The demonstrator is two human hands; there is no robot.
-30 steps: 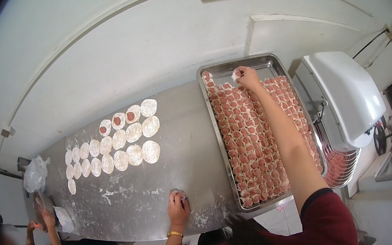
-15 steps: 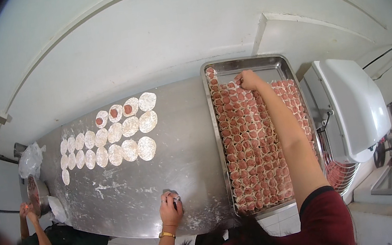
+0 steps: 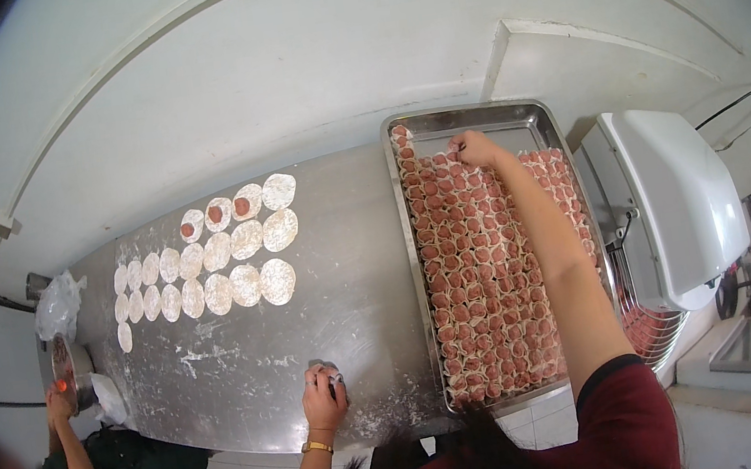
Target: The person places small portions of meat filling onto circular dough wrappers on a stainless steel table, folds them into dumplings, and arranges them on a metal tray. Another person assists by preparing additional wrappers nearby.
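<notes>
My right hand [image 3: 476, 149] reaches to the far end of a metal tray [image 3: 412, 258], fingers pinched on an open-topped meat dumpling [image 3: 455, 155] at the end of a row. Many such dumplings, pink filling in pale pleated wrappers, stand packed in rows there. My left hand [image 3: 324, 399] rests curled on the steel table near its front edge. Something small and pale shows at its fingertips; what it is stays hidden. Further left lie rows of floured round dough wrappers [image 3: 278, 282]. Three in the far row bear a lump of meat filling [image 3: 242, 205].
A white lidded appliance [image 3: 673, 202] and a wire basket of red meat [image 3: 648, 330] stand right of the tray. At the left end, a co-worker's hand [image 3: 62, 405] is at a metal bowl [image 3: 78, 372] of filling, beside a clear plastic bag [image 3: 56, 306]. A wall runs behind.
My right hand stays at nearly the same spot in the tray, and my left hand keeps its curled pose. The co-worker's hands have moved closer to the bowl. The view has shifted slightly.
</notes>
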